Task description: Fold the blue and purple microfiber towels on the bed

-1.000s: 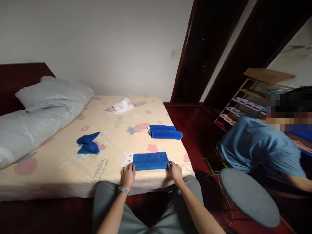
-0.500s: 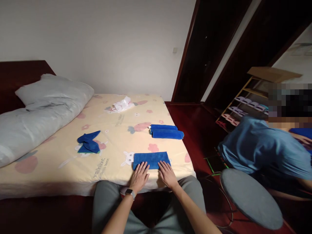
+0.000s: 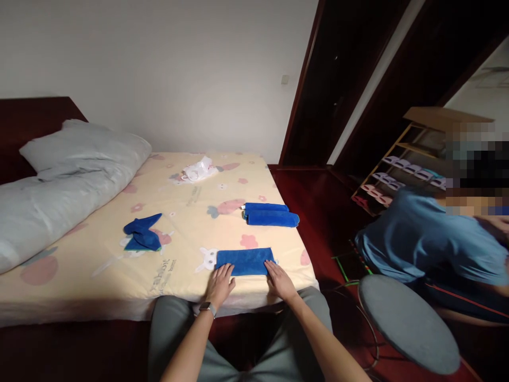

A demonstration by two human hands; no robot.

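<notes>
A blue towel (image 3: pixel 247 261), folded into a flat rectangle, lies on the bed (image 3: pixel 191 223) in front of me. The fingers of my left hand (image 3: pixel 221 284) rest stretched out on its lower left corner. At the right end, my right hand (image 3: pixel 280 280) touches the cloth with extended fingers. Two rolled blue towels (image 3: pixel 272 216) lie side by side beyond it, close to the bed's right edge. Off to the left is a crumpled blue towel (image 3: pixel 143 233).
A grey quilt (image 3: pixel 79 175) covers the bed's left side, and a white plastic bag (image 3: pixel 200 168) lies near the wall. On the right are a round grey stool (image 3: pixel 409 323), a person in a blue shirt (image 3: pixel 425 233) and a shoe rack (image 3: pixel 401 170) with several slippers.
My hands have moved apart along the folded towel, the left one toward its left end and the right one toward its right end. The person at the right has shifted slightly.
</notes>
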